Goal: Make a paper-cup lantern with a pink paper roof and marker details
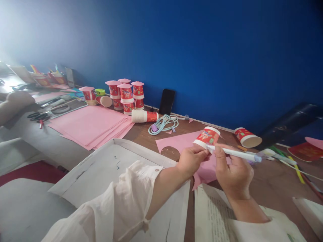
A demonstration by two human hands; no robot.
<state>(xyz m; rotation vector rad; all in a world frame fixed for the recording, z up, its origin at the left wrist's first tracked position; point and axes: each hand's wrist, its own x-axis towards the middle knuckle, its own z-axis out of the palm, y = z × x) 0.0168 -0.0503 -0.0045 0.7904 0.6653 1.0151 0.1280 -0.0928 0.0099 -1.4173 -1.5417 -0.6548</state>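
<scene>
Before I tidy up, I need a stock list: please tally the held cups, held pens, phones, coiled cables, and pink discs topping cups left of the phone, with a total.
Held cup: 1
Held pen: 1
Phone: 1
Coiled cable: 1
Pink discs: 5
Total: 9

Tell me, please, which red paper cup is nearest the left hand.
It is the red paper cup close to the left hand and the white pen-shaped tool in the right hand; all others stand or lie farther away.
</scene>
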